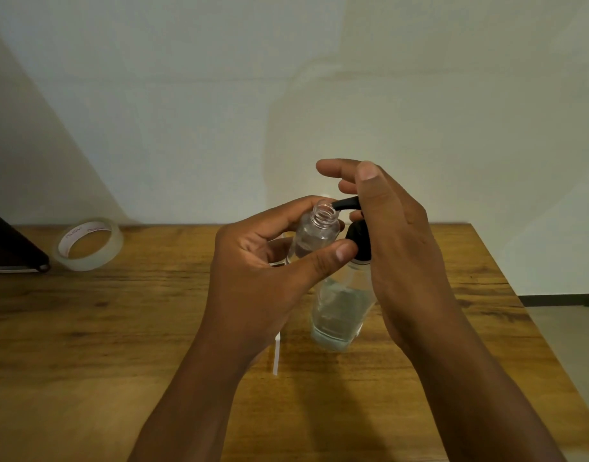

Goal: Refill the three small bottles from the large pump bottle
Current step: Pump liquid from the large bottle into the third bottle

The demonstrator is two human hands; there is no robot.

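My left hand (pixel 266 261) grips a small clear bottle (pixel 316 233) with its cap off, lifted above the table. Its threaded mouth sits right at the tip of the black pump nozzle (pixel 344 204). The large clear pump bottle (pixel 341 311) stands upright on the wooden table (pixel 119 328), partly filled with clear liquid. My right hand (pixel 396 235) lies over the black pump head, fingers mostly straight, the thumb raised. Part of another clear bottle (pixel 279 251) shows behind my left palm; the rest of it is hidden.
A roll of clear tape (pixel 89 244) lies at the table's back left, beside a dark flat object (pixel 9 248). A thin white stick (pixel 276 356) lies on the wood below my left wrist. The table's right edge slants down past my right forearm.
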